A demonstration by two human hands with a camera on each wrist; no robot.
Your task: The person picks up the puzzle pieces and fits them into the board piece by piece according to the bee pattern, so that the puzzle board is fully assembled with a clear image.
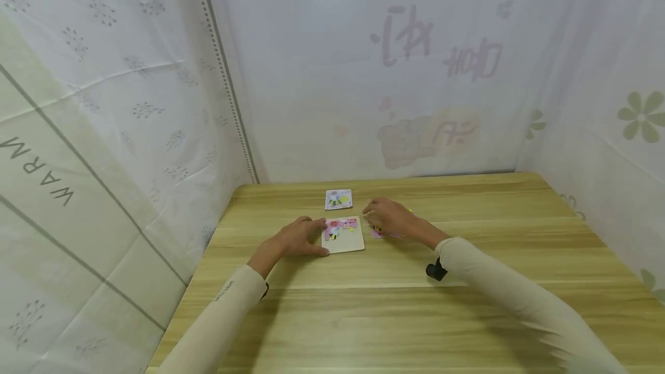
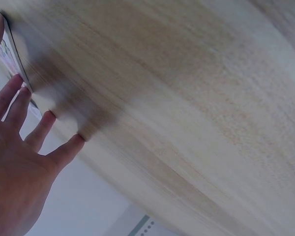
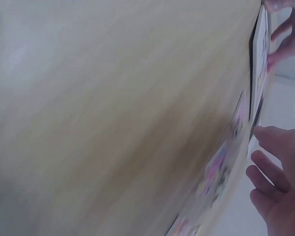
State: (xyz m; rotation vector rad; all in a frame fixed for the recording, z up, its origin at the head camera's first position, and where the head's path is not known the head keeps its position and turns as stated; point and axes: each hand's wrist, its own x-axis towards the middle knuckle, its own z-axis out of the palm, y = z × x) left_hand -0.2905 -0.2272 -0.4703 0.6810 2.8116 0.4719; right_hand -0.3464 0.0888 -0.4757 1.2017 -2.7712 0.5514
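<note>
A square white puzzle board [image 1: 344, 243] lies flat on the table, with colourful picture pieces across its upper and left parts. My left hand [image 1: 298, 237] rests at its left side, thumb by the near corner and forefinger by the upper left. The left wrist view shows that hand's fingers [image 2: 66, 152] spread and nearly straight along the board's edge. Just right of the board, my right hand [image 1: 391, 216] hovers above loose puzzle pieces [image 1: 377, 234], covering some. In the right wrist view its fingers [image 3: 263, 182] bend loosely, and nothing shows between them.
Behind the board lies a square picture card [image 1: 338, 199] with a yellow-and-black striped figure. The wooden table [image 1: 332, 328] ends at patterned cloth hangings [image 1: 322, 74] at the back and both sides. A yellow bit [image 1: 411, 210] peeks out beyond the right hand.
</note>
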